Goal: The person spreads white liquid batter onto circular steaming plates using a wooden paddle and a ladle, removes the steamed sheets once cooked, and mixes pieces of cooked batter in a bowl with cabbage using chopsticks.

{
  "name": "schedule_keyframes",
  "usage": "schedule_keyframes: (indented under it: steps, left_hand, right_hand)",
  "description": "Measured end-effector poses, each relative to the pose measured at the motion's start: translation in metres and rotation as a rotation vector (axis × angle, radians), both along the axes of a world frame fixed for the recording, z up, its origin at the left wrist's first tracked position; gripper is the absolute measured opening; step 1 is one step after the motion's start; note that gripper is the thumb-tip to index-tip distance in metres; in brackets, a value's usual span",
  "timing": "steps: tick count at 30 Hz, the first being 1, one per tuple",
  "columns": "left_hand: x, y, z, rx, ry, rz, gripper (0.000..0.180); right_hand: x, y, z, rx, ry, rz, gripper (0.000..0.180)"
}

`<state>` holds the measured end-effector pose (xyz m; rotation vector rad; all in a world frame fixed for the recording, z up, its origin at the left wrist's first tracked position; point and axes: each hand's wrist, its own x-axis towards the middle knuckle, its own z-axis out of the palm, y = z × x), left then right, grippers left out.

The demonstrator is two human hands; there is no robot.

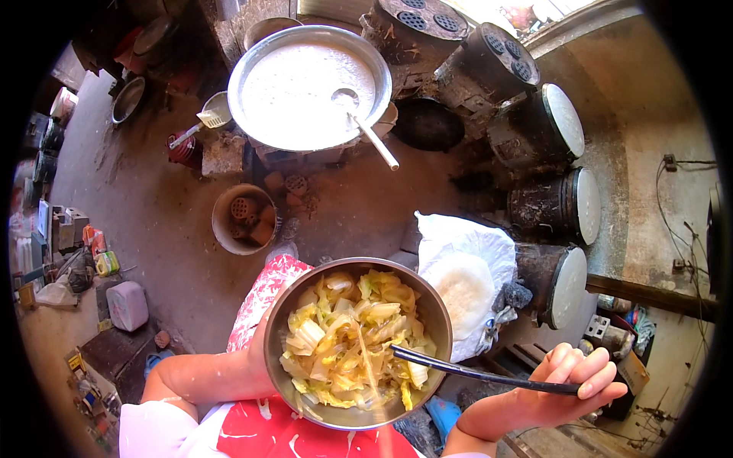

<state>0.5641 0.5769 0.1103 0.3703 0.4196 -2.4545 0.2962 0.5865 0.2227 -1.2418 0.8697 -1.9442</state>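
A metal bowl of cooked cabbage with pale, see-through strands is in front of my body. My left hand holds the bowl from its left side; most of the fingers are hidden behind the wall. My right hand, at the lower right, is closed round dark chopsticks, whose tips reach into the cabbage. A thin pale streak crosses the food and the near rim; I cannot make out what it is.
Ahead stands a large metal basin of white liquid with a ladle. A bucket of used coal briquettes is on the floor. Lidded drums line the right side. A round flatbread lies on white plastic.
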Motion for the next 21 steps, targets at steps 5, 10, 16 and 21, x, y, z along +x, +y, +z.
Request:
schedule_keyframes:
  steps: [5,10,16,21]
  left_hand:
    - [0.007,0.003,0.007,-0.461,-0.409,-0.058,0.048]
    - [0.002,-0.002,-0.001,-0.314,-0.145,0.048,0.043]
    - [0.0,0.005,-0.01,-0.252,-0.145,0.043,0.046]
    - [-0.009,0.003,-0.009,-0.017,0.056,0.014,0.057]
  right_hand:
    - [-0.017,0.007,0.004,-0.004,-0.021,0.183,0.039]
    - [-0.02,0.015,-0.004,0.072,0.034,0.236,0.036]
    - [-0.04,0.02,-0.001,0.069,-0.199,0.432,0.031]
    - [-0.019,0.019,-0.011,-0.007,-0.108,0.415,0.038]
